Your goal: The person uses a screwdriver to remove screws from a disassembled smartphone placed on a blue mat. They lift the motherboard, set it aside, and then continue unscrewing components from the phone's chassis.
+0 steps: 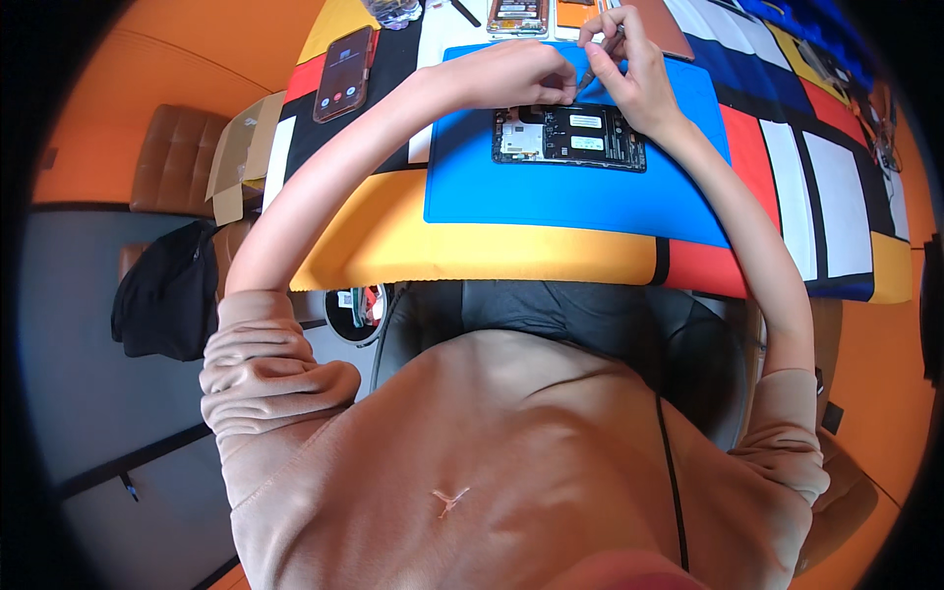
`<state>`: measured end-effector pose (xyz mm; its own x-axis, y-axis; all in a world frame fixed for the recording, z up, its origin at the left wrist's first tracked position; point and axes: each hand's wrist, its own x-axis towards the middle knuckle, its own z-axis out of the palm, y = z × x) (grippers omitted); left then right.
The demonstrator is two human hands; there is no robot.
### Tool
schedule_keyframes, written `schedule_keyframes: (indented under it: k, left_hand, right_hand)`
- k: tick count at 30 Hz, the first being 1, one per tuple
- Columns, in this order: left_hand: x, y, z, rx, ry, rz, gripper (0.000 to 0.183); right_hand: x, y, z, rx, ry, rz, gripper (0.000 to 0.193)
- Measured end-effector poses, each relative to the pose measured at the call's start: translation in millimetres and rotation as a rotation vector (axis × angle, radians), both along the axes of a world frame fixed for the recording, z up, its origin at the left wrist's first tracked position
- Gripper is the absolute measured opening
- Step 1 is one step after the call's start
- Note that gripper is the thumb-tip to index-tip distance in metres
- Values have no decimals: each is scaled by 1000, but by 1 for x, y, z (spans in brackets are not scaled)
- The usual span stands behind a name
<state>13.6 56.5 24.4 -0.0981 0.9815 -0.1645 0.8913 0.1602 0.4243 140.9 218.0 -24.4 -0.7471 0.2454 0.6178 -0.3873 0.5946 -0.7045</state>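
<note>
On a blue mat (580, 211) lies an opened black phone-like device (551, 144), its long side running left to right. Its inner boards show, with pale labels and a silvery patch at the left. My left hand (526, 74) curls over the far edge, fingertips drawn together low down; whatever they pinch is hidden. Between the raised fingers of my right hand (639, 77) is a slim grey pen-like tool (588, 79). It slants down to the left, and its tip ends close to my left fingertips, by the device's far edge.
A smartphone (344, 75) with its screen lit lies left of the mat on the colour-blocked tablecloth (472, 251). Beyond the mat sit another opened device (517, 17) and an orange-and-white item (578, 16). A bin (355, 317) stands under the near edge, left of me.
</note>
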Motion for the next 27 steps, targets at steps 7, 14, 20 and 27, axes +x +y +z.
schedule_keyframes:
  k: [7, 14, 20, 27]
  left_hand:
    - [7, 21, 0, 25, 439, -188, 18]
    - [20, 27, 16, -133, 595, -220, 20]
    - [10, 34, 26, -95, 446, -150, 28]
    - [-27, 72, 9, 24, 391, -103, 32]
  right_hand:
    - [-15, 22, -6, -96, 236, -93, 16]
    - [-30, 61, -21, -401, 176, -162, 17]
    - [-42, 91, -29, -477, 231, -130, 22]
    - [-35, 78, -20, -650, 239, -223, 24]
